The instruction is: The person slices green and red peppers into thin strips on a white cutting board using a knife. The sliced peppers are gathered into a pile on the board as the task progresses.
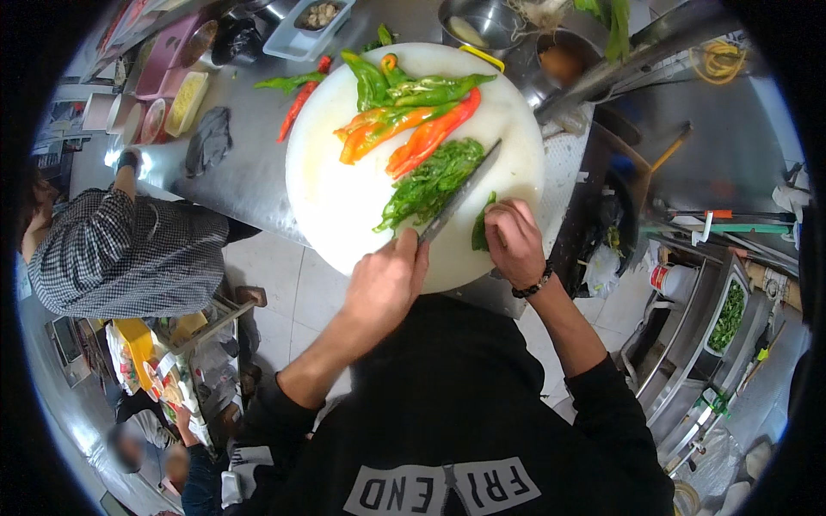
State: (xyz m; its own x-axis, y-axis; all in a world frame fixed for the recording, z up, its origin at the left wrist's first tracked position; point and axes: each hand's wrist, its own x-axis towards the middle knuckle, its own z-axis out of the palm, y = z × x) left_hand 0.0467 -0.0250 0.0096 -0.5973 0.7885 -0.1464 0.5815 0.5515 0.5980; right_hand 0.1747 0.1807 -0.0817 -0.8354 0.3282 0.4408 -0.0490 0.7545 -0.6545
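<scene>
On a round white cutting board (331,189), my left hand (391,271) is closed round the handle of a knife (456,199). The blade points away to the upper right, beside a heap of sliced green peppers (434,181). My right hand (514,241), a dark bracelet at its wrist, pinches a dark green pepper piece (483,225) lying right of the blade; the fingers partly cover it. Beyond the heap lie a red pepper (437,129), an orange pepper (379,133) and green peppers (430,89).
Off the board's left edge are more red peppers (298,110). A grey cloth (209,142) and a yellow-filled tub (185,105) sit on the metal counter. Metal bowls (482,26) stand behind. A person in a checked garment (129,249) is at the left; a tray of chopped greens (730,316) is right.
</scene>
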